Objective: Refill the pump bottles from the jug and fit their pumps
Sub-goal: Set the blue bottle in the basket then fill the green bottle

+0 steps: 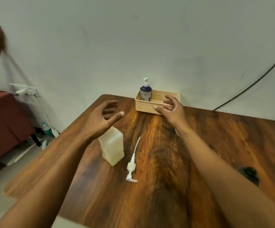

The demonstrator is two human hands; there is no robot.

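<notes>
Left hand [103,116] and right hand [172,110] empty, fingers spread wide. Translucent bottle [112,146] centre frame, loose pump [131,164] just right of it. Blue pump bottle [145,93] in basket [150,108], upper centre. Likely next: steady bottle, feed tube in straight.

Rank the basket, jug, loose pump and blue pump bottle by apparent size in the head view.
1. basket and jug: about alike; the jug sits nearer, so no ranking.
2. loose pump: long but thin.
3. blue pump bottle: smallest-looking, though farthest and partly hidden by the basket wall.
</notes>
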